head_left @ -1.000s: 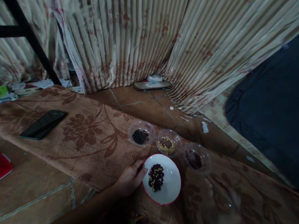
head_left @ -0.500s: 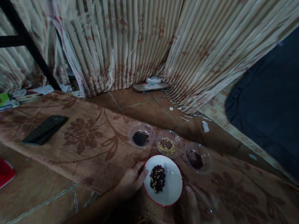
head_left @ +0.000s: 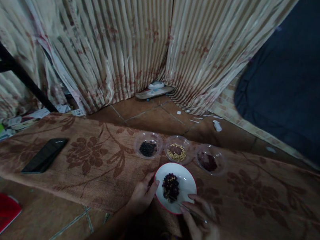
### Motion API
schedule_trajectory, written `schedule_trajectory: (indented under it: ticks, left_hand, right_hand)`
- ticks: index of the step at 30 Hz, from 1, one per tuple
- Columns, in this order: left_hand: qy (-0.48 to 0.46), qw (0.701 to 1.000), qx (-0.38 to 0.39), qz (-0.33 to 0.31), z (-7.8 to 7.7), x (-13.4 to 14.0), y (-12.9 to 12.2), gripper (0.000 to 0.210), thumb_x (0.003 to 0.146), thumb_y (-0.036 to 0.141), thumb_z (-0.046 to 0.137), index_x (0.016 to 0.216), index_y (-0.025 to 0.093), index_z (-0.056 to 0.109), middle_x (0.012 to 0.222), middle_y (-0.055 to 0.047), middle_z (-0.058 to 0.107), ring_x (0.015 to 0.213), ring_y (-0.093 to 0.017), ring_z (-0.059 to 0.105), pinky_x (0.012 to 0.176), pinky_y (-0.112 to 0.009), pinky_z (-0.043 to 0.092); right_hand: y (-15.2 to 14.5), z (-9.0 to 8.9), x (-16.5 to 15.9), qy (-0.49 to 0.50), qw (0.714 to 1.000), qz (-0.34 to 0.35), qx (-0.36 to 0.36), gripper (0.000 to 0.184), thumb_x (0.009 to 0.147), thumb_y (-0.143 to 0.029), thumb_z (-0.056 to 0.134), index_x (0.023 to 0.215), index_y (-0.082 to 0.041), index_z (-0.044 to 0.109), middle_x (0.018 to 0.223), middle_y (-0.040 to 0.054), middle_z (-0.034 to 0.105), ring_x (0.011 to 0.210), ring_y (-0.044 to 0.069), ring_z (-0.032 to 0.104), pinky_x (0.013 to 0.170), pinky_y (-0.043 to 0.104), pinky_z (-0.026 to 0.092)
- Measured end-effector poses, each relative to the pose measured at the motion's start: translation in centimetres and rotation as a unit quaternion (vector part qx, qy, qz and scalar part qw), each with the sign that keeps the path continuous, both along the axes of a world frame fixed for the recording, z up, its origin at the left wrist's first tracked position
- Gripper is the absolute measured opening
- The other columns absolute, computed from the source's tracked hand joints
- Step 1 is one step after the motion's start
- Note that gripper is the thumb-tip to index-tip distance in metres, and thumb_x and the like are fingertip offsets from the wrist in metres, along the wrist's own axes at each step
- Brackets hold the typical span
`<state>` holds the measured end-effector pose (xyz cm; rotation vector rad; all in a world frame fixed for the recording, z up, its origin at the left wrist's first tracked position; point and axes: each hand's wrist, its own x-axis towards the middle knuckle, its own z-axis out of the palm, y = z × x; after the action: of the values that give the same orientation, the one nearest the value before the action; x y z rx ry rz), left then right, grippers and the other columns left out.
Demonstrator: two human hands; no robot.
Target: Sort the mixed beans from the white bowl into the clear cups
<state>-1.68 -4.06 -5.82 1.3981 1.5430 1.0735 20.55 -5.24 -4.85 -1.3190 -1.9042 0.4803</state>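
Round white red-rimmed bowl (head_left: 188, 182) is gripped by left fingers (head_left: 152, 191) at left, thin metallic utensil (head_left: 201, 218) by right fingers (head_left: 189, 220) at near right.

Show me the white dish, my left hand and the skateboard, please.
White dish (head_left: 185, 185): head view, on its bare inner surface.
Left hand (head_left: 140, 195): head view, on the middle of the hand.
Skateboard (head_left: 152, 93): head view, near the middle of its deck.
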Motion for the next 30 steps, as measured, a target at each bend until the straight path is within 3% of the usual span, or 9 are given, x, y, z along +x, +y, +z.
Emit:
schedule_trajectory:
  ticks: [3, 10, 17, 21, 27, 30]
  left_hand:
    - [0.007, 1.000, -0.001, 0.011, 0.2, 0.1, -0.1, 0.037, 0.094, 0.040, 0.042, 0.121, 0.017, 0.055, 0.091, -0.005, 0.072, 0.078, -0.018, 0.066, 0.073, -0.026, 0.050]
    - [0.013, 1.000, -0.003, 0.008, 0.5, 0.1, 0.0, 0.038, 0.093, 0.037, 0.043, 0.121, 0.015, 0.056, 0.082, -0.005, 0.070, 0.082, -0.020, 0.066, 0.078, -0.027, 0.049]
    - [-0.003, 1.000, -0.021, 0.011, 0.7, 0.2, 0.0, 0.038, 0.093, 0.040, 0.042, 0.117, 0.014, 0.056, 0.075, -0.004, 0.070, 0.068, -0.017, 0.064, 0.064, -0.025, 0.049]
    - [-0.014, 0.999, -0.024, 0.016, 0.4, 0.1, 0.0, 0.041, 0.092, 0.042, 0.043, 0.119, 0.013, 0.055, 0.064, -0.001, 0.066, 0.056, -0.015, 0.061, 0.055, -0.023, 0.046]
    - [-0.035, 0.998, -0.032, 0.030, 0.0, 0.1, 0.0, 0.048, 0.092, 0.049, 0.042, 0.121, 0.013, 0.054, 0.060, 0.001, 0.062, 0.050, -0.014, 0.058, 0.052, -0.023, 0.045]
    - [-0.046, 0.998, -0.042, 0.020, -0.2, -0.1, 0.1, 0.047, 0.093, 0.049, 0.038, 0.118, 0.014, 0.056, 0.057, 0.001, 0.060, 0.051, -0.015, 0.057, 0.052, -0.024, 0.045]
  right_hand:
    - [0.5, 0.5, 0.1, -0.033, 0.999, 0.023, 0.033, 0.016, 0.084, -0.039, 0.062, 0.088, -0.029, 0.074, 0.108, 0.0057, 0.066, 0.097, 0.024, 0.059, 0.083, 0.041, 0.049]
    - [2.4, 1.0, 0.7, -0.040, 0.986, -0.109, 0.116, 0.019, 0.084, -0.041, 0.062, 0.087, -0.027, 0.074, 0.106, 0.0057, 0.066, 0.095, 0.023, 0.057, 0.081, 0.041, 0.047]
    - [2.5, 0.9, -2.1, -0.070, 0.991, -0.068, 0.097, 0.018, 0.085, -0.039, 0.061, 0.085, -0.027, 0.074, 0.106, 0.0054, 0.067, 0.093, 0.024, 0.057, 0.081, 0.042, 0.046]
    - [1.7, 1.6, -1.2, -0.084, 0.995, -0.016, 0.056, 0.017, 0.085, -0.039, 0.060, 0.082, -0.030, 0.074, 0.108, 0.0031, 0.066, 0.095, 0.024, 0.057, 0.079, 0.041, 0.048]
    - [2.6, 1.1, 0.5, -0.065, 0.990, -0.098, 0.082, 0.023, 0.085, -0.044, 0.059, 0.083, -0.027, 0.074, 0.101, 0.0060, 0.068, 0.095, 0.025, 0.059, 0.080, 0.042, 0.050]
    - [2.9, 1.0, -0.8, -0.074, 0.993, -0.069, 0.067, 0.021, 0.086, -0.042, 0.058, 0.084, -0.028, 0.075, 0.102, 0.0060, 0.068, 0.093, 0.024, 0.060, 0.080, 0.043, 0.050]
